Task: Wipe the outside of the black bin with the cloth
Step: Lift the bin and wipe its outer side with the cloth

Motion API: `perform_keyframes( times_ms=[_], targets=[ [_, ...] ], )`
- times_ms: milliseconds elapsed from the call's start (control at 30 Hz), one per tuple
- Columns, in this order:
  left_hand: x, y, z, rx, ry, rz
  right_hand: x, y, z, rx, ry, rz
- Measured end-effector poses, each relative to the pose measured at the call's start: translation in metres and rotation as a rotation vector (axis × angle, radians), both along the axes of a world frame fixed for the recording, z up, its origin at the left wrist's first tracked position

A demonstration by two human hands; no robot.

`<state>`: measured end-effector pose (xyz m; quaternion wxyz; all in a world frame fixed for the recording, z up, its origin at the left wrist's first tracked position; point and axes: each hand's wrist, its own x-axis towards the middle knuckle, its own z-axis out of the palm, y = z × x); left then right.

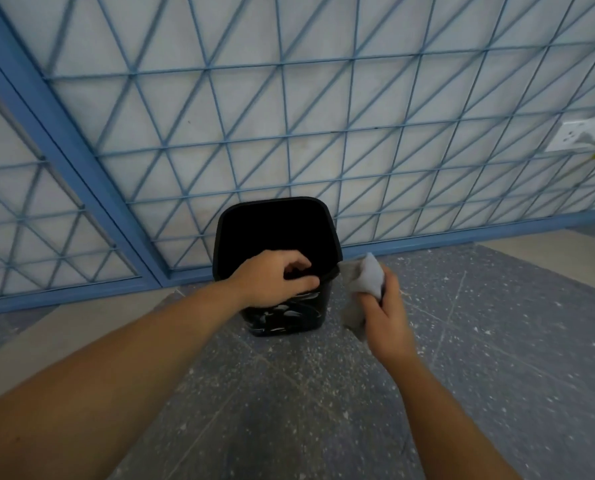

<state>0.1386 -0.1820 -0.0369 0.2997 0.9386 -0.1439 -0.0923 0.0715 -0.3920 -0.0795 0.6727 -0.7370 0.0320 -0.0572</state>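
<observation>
Two hands share the work in our head view: our left hand (275, 277) is curled closed over the near rim of the black bin (285, 311), steadying it, while our right hand (388, 315) is closed on the bunched grey cloth (363, 282), held just beside the bin's right near corner. To wipe well, we should keep the rim pinned, flatten the cloth against the side wall and stroke downward. Upright on the speckled floor (462, 341), the bin stands near the blue mesh panel (289, 109), its long axis vertical, mouth pointing up.
</observation>
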Motion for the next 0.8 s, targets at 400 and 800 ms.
perform_keyframes(
  times_ms=[400, 800],
  targets=[
    [-0.010, 0.036, -0.001, 0.505, -0.156, -0.254, 0.002, 0.019, -0.015, 0.180, 0.094, -0.096],
    [-0.069, 0.118, 0.007, 0.572, -0.067, -0.317, -0.037, 0.078, -0.018, 0.226, 0.092, -0.101]
  ],
)
